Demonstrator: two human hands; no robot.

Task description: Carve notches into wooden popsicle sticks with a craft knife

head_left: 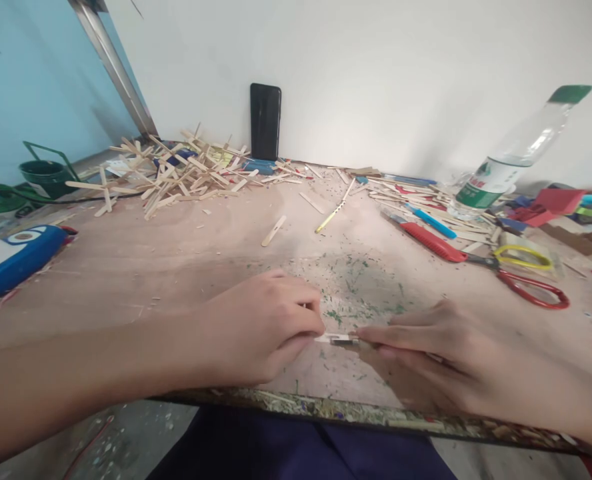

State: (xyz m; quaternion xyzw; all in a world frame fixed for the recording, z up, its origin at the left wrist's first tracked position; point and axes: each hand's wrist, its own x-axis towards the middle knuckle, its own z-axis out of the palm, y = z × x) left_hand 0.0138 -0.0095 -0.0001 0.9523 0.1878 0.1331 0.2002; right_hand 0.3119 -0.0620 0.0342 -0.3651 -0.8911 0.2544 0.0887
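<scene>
My left hand [281, 327] is closed near the front of the wooden table, its thumb and finger pinching one end of a small pale strip [323, 338] that looks like a wooden craft stick. From the right, my right hand [436, 353] pinches a short, thin piece with a dark metallic part [343, 341], which meets the strip between my hands. The kind of that dark piece cannot be made out, and my fingers hide its far end. Green shavings [351, 300] are scattered just beyond both hands.
A heap of craft sticks [191, 173] lies at the back left, near a black phone [265, 121] leaning on the wall. At the right are a red utility knife [433, 241], scissors [531, 287] and a plastic bottle [501, 167]. A pencil [333, 213] lies mid-table.
</scene>
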